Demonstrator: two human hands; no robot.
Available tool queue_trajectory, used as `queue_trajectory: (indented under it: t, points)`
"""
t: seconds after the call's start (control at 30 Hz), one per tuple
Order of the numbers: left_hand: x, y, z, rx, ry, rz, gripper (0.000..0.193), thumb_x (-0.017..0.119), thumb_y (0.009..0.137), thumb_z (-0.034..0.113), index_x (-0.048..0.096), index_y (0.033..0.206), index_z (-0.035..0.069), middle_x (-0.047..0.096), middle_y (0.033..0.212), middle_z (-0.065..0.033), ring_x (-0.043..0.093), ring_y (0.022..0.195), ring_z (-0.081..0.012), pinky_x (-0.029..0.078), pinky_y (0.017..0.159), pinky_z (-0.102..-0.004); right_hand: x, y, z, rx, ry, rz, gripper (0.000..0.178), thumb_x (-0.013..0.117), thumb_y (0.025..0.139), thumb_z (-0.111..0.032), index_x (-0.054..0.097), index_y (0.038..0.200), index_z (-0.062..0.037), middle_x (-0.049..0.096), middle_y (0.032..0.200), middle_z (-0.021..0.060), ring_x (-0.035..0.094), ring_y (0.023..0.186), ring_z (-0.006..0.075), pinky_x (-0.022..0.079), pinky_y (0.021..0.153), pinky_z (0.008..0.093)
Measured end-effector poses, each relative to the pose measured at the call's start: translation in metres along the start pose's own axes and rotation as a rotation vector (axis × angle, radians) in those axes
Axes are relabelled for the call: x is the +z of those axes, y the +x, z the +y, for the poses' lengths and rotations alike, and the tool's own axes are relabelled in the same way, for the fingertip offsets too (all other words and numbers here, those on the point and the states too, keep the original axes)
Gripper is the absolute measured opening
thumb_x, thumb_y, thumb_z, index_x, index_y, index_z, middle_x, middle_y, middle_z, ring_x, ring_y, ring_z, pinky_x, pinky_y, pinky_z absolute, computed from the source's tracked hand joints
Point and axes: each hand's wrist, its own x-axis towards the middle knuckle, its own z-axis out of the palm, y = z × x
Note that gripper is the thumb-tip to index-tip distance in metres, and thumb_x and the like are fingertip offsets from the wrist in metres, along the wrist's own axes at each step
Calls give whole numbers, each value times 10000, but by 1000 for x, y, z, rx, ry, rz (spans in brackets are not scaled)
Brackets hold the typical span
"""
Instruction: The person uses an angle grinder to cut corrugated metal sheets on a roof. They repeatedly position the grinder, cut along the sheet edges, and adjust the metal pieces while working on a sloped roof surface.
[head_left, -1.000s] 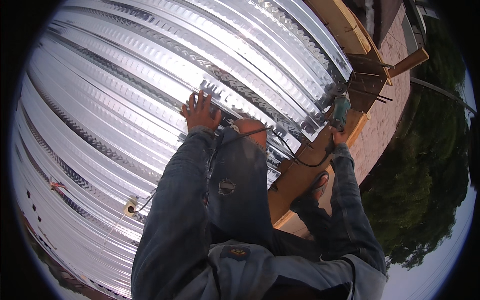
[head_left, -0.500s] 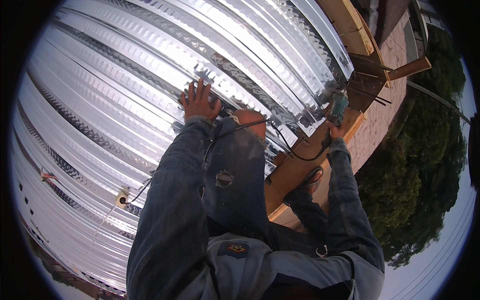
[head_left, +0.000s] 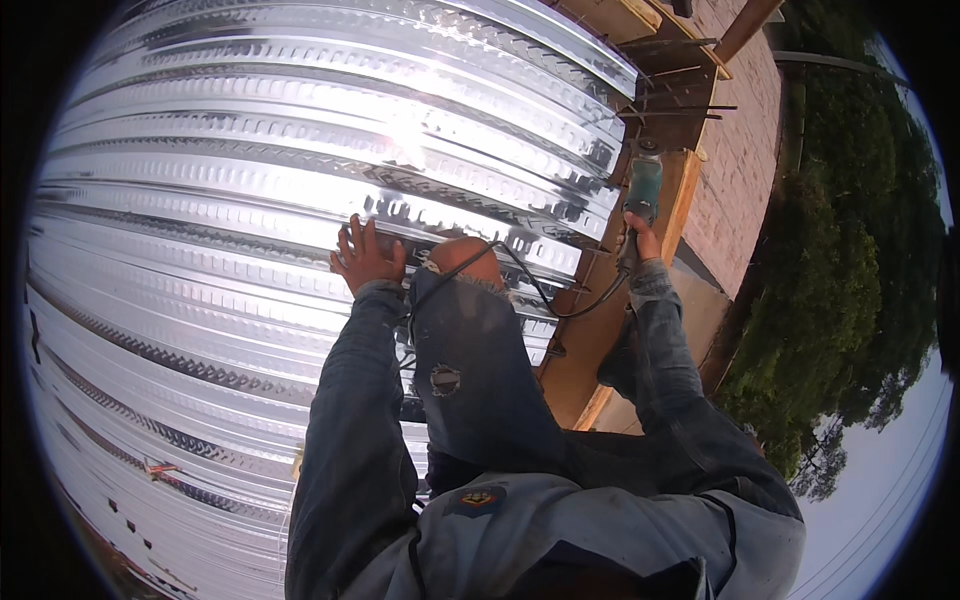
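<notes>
My right hand [head_left: 643, 238] is wrapped round the rear of a teal angle grinder [head_left: 646, 183], with its disc end pointing away from me. The grinder is above the brown wooden form board [head_left: 585, 350], just right of the cut ends of the ribbed metal decking [head_left: 300, 200]. A black power cord [head_left: 575, 312] loops from the tool's rear across my bent knee. Fingers spread, my left hand [head_left: 367, 258] lies on the shiny decking beside that knee, holding nothing.
Thin steel bars [head_left: 685, 110] stick out past the decking's end at the upper right. Beyond the boards is a pinkish block wall [head_left: 740, 165], then trees [head_left: 850, 290]. A small reddish item [head_left: 162, 468] lies on the decking at lower left.
The view has turned, so the decking's ribs run more level. The grinder has come away from the decking's edge to over the board. My left hand stays spread on the metal.
</notes>
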Motion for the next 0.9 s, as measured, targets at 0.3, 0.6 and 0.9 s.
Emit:
queue_trajectory:
  t: [0.3, 0.6, 0.9]
  points:
    - [-3, -4, 9, -5, 72, 32, 616, 551, 792, 450, 416, 1333, 189, 254, 1479, -31, 245, 1348, -293, 184, 1067, -547, 80, 48, -14, 131, 409, 201, 280, 668, 720, -151, 546, 929, -10, 555, 623, 105, 552, 449, 218, 479, 402, 361]
    - [1, -8, 9, 6, 64, 56, 572, 587, 803, 441, 420, 1303, 217, 279, 1460, -23, 283, 1327, -284, 220, 1038, -555, 143, 75, -80, 239, 406, 372, 477, 605, 765, -312, 568, 1110, 16, 599, 1085, 175, 618, 891, 297, 489, 751, 401]
    - [-3, -6, 7, 2, 20, 46, 600, 589, 781, 422, 419, 1315, 206, 266, 1470, -34, 265, 1335, -274, 200, 1051, -546, 168, 26, -125, -65, -811, 238, 421, 669, 762, -268, 606, 1130, -74, 597, 1181, 138, 565, 1116, 279, 449, 924, 388]
